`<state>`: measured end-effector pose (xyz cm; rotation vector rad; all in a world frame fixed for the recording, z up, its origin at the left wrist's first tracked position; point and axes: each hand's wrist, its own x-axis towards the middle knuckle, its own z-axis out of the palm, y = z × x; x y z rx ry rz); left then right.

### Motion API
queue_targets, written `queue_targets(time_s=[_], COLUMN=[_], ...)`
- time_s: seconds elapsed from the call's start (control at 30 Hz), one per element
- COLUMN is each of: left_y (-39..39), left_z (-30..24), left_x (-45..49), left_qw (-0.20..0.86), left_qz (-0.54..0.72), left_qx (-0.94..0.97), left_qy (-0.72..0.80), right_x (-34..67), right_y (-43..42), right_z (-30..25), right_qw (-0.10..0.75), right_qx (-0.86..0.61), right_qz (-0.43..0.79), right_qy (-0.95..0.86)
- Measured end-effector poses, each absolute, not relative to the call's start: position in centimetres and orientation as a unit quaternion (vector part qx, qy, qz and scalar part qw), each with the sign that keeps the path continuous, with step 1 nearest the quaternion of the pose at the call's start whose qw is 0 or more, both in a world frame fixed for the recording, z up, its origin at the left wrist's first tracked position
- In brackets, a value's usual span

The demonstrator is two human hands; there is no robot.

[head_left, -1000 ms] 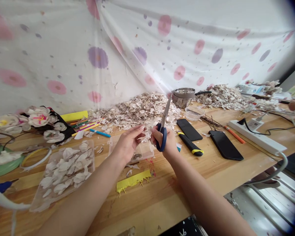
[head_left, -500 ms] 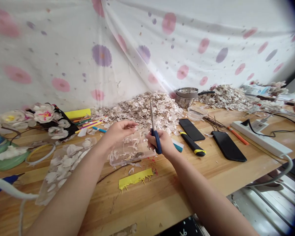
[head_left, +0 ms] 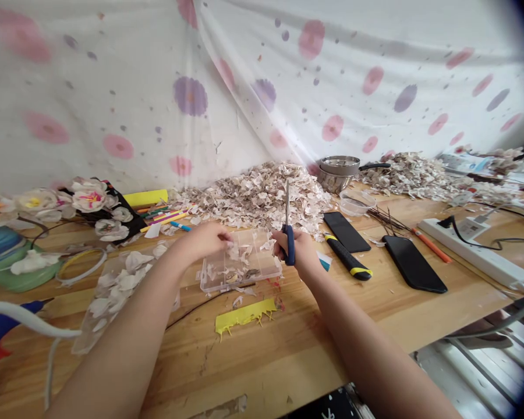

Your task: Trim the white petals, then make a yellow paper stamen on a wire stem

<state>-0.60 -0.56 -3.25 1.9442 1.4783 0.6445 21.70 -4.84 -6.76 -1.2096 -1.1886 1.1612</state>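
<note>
- Grainy wooden tabletop [head_left: 266, 361] under a heap of crinkled, papery petal scraps [head_left: 253, 198]
- Clear plastic compartment box [head_left: 240, 265] holding loose scraps, between both hands
- Right hand [head_left: 299, 250] clenched around blue-handled steel scissors [head_left: 289, 244], blades upright
- Left hand [head_left: 199, 241] curled at the box's edge; its grip cannot be told

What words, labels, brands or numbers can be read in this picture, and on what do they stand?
No word, brand or number can be read.
The printed packet at the back right is too blurred to read.
The small panel on the power strip is too small to read.
The scissors and the plastic box show no text.
</note>
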Motion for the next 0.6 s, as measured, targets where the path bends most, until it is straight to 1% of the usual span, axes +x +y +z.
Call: queue_targets(time_s=[0.07, 0.13, 0.27, 0.43, 0.6], left_y=[-0.3, -0.2, -0.7, -1.9, -2.1], left_z=[-4.1, -5.1, -7.0, -8.8, -9.8], left_x=[-0.6, 0.2, 3.2, 5.8, 6.2], left_qw=[0.298, 0.280, 0.248, 0.251, 0.270], left_qz=[0.203, 0.190, 0.218, 0.259, 0.279], left_qx=[0.750, 0.762, 0.794, 0.837, 0.824], left_qy=[0.555, 0.552, 0.510, 0.411, 0.412], right_x=[21.7, 21.6, 21.7, 21.9, 21.9], right_y=[-4.9, -5.0, -5.0, -4.7, -4.7], right_z=[-6.5, -6.4, -6.5, -7.0, -7.0], right_qw=[0.524, 0.534, 0.557, 0.570, 0.568], right_qx=[-0.509, -0.510, -0.504, -0.489, -0.483], right_qz=[0.483, 0.482, 0.472, 0.471, 0.475], right_qy=[-0.482, -0.472, -0.461, -0.463, -0.466])
